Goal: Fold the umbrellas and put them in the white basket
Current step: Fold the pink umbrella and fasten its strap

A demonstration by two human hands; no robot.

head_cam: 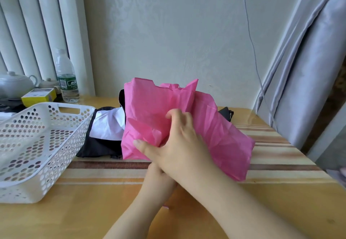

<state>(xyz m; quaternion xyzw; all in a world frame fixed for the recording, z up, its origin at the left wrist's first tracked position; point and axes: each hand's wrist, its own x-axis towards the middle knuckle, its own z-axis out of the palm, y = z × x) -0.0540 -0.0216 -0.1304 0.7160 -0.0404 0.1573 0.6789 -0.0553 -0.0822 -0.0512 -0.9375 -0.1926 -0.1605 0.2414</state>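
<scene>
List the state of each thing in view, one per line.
pink umbrella: canopy loose, held above the table.
right hand: grips the pink fabric.
left hand: under the right, mostly hidden.
black and white umbrella: unfolded, lying on the table.
white basket: holds no umbrella.
water bottle: upright, capped.

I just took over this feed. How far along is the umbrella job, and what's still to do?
Done: nothing stowed that I can see; the white basket looks empty. In hand: the right hand gathers the pink umbrella fabric, still loose; the left hand is mostly hidden beneath it, so its grip can't be judged. Left: finish and basket the pink one, then the black and white umbrella lying unfolded on the table.
</scene>
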